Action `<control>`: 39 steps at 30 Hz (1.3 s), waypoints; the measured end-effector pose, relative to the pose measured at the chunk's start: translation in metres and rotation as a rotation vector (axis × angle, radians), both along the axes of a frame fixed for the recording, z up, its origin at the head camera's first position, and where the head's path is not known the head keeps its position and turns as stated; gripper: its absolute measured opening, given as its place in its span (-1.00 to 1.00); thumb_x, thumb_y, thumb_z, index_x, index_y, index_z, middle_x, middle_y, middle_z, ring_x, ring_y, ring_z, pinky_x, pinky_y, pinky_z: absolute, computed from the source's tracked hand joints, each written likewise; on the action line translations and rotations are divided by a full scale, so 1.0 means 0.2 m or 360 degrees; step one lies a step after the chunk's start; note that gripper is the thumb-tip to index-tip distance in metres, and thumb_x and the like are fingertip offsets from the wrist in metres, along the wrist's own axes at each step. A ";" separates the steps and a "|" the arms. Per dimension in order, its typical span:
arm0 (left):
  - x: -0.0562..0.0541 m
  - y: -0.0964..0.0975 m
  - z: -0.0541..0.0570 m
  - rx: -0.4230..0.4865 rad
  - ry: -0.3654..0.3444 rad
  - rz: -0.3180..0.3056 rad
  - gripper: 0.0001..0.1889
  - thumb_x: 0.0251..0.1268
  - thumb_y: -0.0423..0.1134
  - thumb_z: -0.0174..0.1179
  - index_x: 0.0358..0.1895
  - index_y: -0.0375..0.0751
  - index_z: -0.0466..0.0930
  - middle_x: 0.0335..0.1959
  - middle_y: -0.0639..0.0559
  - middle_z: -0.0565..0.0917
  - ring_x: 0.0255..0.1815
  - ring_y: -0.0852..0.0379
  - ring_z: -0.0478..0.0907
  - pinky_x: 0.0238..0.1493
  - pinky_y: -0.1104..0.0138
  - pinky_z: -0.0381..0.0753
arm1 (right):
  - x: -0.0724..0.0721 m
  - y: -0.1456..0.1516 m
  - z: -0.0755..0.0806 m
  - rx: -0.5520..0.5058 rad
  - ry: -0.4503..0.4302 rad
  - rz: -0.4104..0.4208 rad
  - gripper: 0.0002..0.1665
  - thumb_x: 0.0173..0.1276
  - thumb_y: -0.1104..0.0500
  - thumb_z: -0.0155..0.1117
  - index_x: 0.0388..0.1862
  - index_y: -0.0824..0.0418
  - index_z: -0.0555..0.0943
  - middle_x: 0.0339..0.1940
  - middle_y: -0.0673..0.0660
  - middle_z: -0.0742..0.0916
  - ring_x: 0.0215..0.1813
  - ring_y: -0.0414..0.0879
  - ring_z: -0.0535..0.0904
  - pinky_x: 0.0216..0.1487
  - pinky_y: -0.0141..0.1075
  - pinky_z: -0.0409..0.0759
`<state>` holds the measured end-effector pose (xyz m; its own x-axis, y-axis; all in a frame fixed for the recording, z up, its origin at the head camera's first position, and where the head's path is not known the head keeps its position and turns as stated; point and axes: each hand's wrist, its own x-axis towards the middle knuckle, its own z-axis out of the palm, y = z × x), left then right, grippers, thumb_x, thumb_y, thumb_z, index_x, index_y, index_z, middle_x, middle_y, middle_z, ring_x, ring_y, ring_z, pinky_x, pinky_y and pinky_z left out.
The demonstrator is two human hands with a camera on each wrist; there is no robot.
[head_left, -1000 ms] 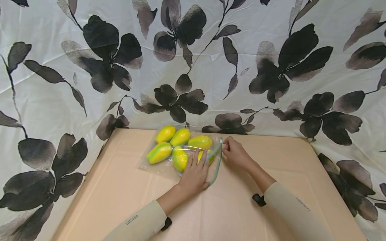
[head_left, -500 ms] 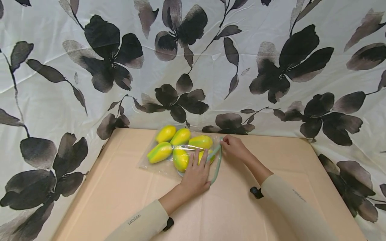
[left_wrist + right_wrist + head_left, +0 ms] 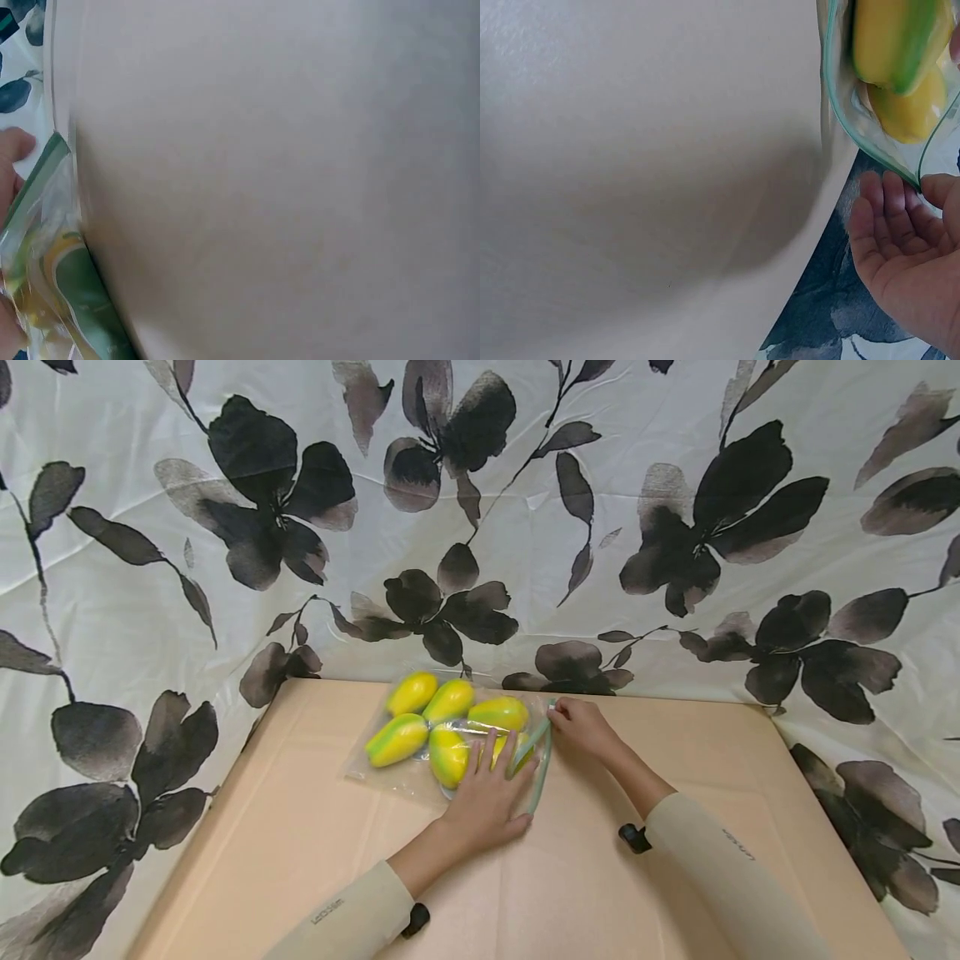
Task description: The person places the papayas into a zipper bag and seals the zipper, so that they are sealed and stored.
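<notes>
A clear zip bag point(image 3: 397, 785) with a green rim lies at the far side of the table. Inside are several yellow-and-green fruits point(image 3: 397, 741), shaped like mangoes or small papayas. My left hand point(image 3: 487, 802) rests on the bag near its mouth with fingers spread and straight, its thumb by the near end of the green rim point(image 3: 840, 112). My right hand point(image 3: 907, 247) pinches the far corner of the mouth between thumb and index finger, its other fingers loosely bent. In the head view the two rim edges stand apart. The left hand partly covers the nearest fruits.
The tan tabletop point(image 3: 337, 877) spreads in front of and beside the bag. Behind the table hangs a white cloth point(image 3: 540, 577) with dark flower print, close to the bag's far edge. Each sleeve has a black wrist device below it.
My left thumb has shifted slightly right along the rim, and a left finger now spreads toward the green edge. My right hand has moved slightly left, staying at the bag's corner.
</notes>
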<state>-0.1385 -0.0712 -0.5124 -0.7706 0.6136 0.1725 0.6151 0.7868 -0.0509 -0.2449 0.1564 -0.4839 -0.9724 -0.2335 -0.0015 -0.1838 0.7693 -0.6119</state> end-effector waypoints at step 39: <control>-0.73 0.20 0.29 0.0680 -0.0498 0.0031 -0.78 0.54 -0.23 0.19 0.10 -0.16 0.70 0.03 -0.05 0.76 0.09 -0.03 0.67 0.22 0.12 0.61 | -0.02 -0.03 0.03 -0.0067 0.0166 -0.0006 -0.79 0.55 0.13 0.25 -0.29 0.22 0.60 -0.51 0.04 0.58 -0.42 -0.11 0.44 -0.32 -0.30 0.40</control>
